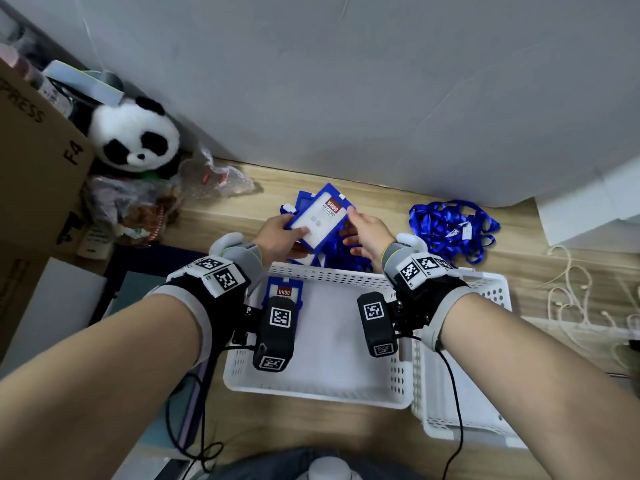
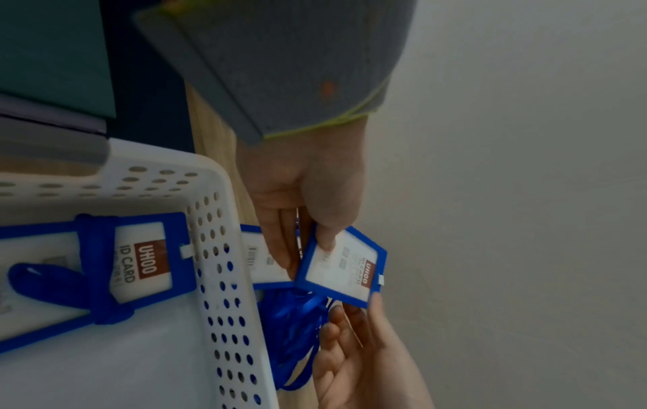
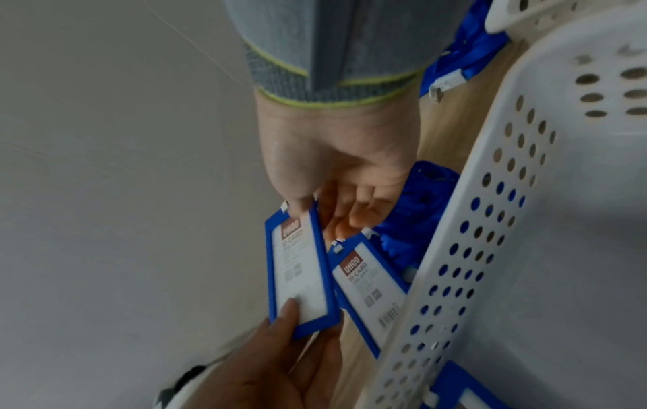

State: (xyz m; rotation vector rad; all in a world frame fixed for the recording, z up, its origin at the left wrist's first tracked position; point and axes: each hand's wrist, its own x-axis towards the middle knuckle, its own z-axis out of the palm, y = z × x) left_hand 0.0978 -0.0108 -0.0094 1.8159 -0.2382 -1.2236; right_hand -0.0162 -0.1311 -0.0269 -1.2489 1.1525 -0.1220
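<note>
Over the wooden desk [image 1: 221, 216] the left hand [image 1: 280, 233] grips a blue card holder [image 1: 317, 216] by its near end, the right hand [image 1: 369, 233] touches its far corner with loose fingers; fitting seems underway, next needing a lanyard [image 1: 334, 263] from below the right hand

Head overhead, downward; wrist views close, sharing card holder [image 1: 317, 218].

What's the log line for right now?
left hand: grips badge holder | right hand: touches its top corner | white basket: another holder inside

A wrist camera [image 1: 276, 327] half hides one badge holder [image 1: 284, 288].
</note>
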